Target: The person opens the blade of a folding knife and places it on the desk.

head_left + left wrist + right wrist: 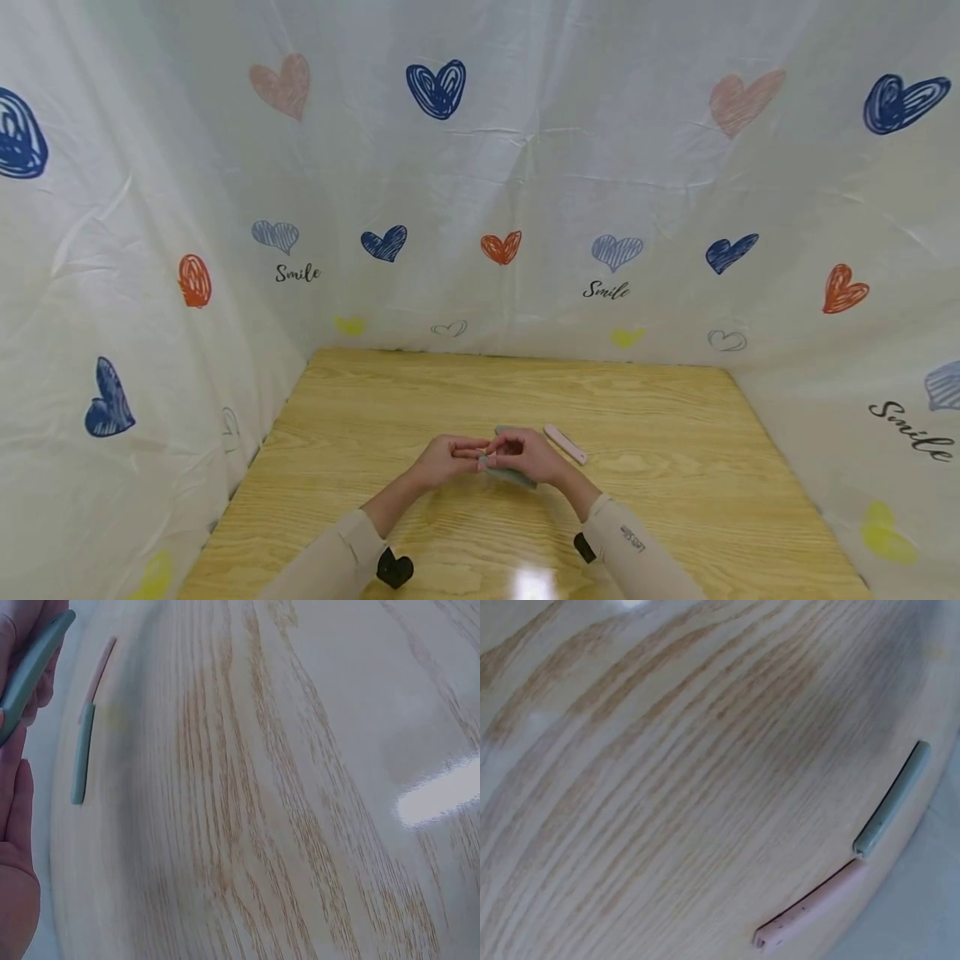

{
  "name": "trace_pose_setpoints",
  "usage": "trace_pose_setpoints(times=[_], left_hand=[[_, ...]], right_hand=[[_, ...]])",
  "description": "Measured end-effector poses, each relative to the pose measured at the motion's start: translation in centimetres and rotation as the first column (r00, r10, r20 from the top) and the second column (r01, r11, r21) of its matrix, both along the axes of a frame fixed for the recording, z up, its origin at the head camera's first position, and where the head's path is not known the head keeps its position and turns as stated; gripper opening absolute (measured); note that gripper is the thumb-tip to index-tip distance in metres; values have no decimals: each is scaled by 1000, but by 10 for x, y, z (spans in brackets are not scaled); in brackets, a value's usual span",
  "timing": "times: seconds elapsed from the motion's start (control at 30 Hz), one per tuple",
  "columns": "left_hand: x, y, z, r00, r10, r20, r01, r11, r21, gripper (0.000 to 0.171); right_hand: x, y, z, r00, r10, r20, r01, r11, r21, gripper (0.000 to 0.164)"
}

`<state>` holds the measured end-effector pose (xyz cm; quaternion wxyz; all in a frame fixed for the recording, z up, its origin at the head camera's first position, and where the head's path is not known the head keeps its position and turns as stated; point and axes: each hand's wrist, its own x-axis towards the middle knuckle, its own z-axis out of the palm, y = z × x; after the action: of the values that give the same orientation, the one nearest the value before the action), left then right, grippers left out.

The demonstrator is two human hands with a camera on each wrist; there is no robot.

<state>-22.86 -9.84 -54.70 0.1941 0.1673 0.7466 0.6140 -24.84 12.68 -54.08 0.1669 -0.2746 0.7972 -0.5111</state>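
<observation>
Close together over the middle of the table are my left hand (447,461) and my right hand (531,457). Between their fingertips they pinch a slim, slightly curved green plastic strip (36,671), which looks like a bag sealing clip; in the head view its near part (513,477) slants out below the right hand. A second green strip (892,799) lies on the table beyond the hands, with a pink strip (810,904) almost end to end with it. In the head view the pink one is just right of the right hand. Fingers hide some of the held strip.
The wood-grained table (360,400) has a white cloth (480,183) with printed hearts hanging behind it and at both sides. A bright light reflection shows on the table near the front. Dark straps sit at both wrists.
</observation>
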Motion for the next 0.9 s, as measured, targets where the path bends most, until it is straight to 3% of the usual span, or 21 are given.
trace_pose_setpoints(times=[0.17,0.27,0.4,0.53,0.63,0.73,0.9], left_hand=[[2,0,1,1000,-11,-2,10,999,-36,42],[3,1,1,1000,-23,-6,22,999,-42,41],[4,1,1,1000,-17,-12,17,999,-44,42],[3,0,1,1000,-6,-8,5,999,-38,42],[2,0,1,1000,-7,-16,6,999,-36,42],[2,-1,1,1000,-9,-20,8,999,-41,43],[4,-1,1,1000,-22,13,22,997,-68,48]], right_hand=[[-1,6,-5,996,39,83,-36,999,-28,18],[-1,7,-5,996,61,67,-60,998,-14,17],[-1,3,0,989,102,-110,-95,993,70,15],[0,-1,7,932,160,-325,-116,982,151,14],[2,-2,12,896,195,-399,-132,975,181,18],[4,-2,15,890,214,-402,-143,969,200,25],[5,1,19,915,254,-314,-194,958,211,32]])
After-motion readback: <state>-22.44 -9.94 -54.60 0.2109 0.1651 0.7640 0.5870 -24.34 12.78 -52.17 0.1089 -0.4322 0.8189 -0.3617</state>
